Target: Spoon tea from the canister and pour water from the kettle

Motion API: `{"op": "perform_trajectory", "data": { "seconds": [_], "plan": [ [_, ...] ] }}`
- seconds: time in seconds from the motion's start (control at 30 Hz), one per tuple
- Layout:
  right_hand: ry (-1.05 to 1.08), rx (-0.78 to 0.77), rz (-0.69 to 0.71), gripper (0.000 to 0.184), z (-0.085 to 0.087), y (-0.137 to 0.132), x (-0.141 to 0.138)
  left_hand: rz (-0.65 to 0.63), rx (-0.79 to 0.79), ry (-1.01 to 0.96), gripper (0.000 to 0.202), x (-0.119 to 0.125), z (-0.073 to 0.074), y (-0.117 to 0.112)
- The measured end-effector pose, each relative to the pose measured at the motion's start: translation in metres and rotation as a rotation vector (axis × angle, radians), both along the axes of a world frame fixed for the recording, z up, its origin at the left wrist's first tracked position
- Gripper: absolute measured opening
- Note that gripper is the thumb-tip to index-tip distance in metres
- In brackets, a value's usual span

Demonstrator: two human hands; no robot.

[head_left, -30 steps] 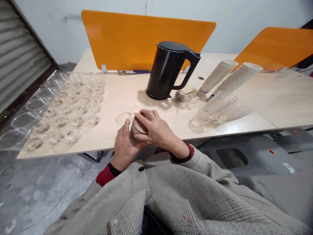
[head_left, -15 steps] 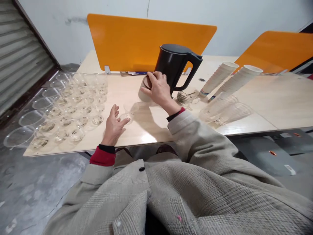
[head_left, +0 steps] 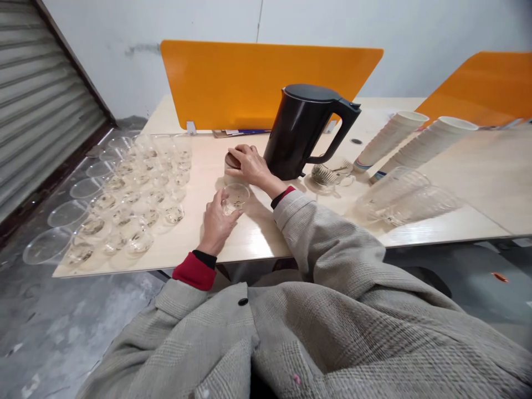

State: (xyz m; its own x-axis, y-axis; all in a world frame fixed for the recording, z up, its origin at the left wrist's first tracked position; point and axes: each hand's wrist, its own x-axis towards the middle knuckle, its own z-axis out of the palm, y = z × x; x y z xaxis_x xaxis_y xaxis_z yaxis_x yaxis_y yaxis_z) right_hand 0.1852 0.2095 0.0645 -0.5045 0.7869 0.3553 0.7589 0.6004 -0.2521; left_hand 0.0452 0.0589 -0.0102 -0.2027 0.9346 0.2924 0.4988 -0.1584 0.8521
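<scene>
My right hand [head_left: 248,164] rests on top of a small brown-lidded jar [head_left: 231,169] that stands on the table just left of the black electric kettle [head_left: 303,132], fingers curled over the lid. Nearer to me, my left hand [head_left: 216,221] grips a clear plastic cup [head_left: 235,197] by its side on the light wooden table [head_left: 266,233]. Something dark lies at the bottom of that cup.
Several clear cups [head_left: 124,194] with a little dark matter in them stand in rows at the left. A strainer in a glass dish [head_left: 328,177], stacked paper cups [head_left: 415,144] and stacked clear cups [head_left: 394,194] lie right of the kettle. Orange dividers [head_left: 249,83] stand behind.
My right hand carried the jar from near the table edge to beside the kettle and set it down. My left hand let go of the jar and closed on a clear cup.
</scene>
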Motion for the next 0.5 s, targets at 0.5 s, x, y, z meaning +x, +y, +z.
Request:
{"op": "perform_trajectory", "data": {
  "seconds": [0.5],
  "plan": [
    [-0.015,-0.017,0.27,0.076,-0.009,0.05,0.009,0.075,-0.11,0.196,0.053,0.034,0.02,-0.014]
  ]
}}
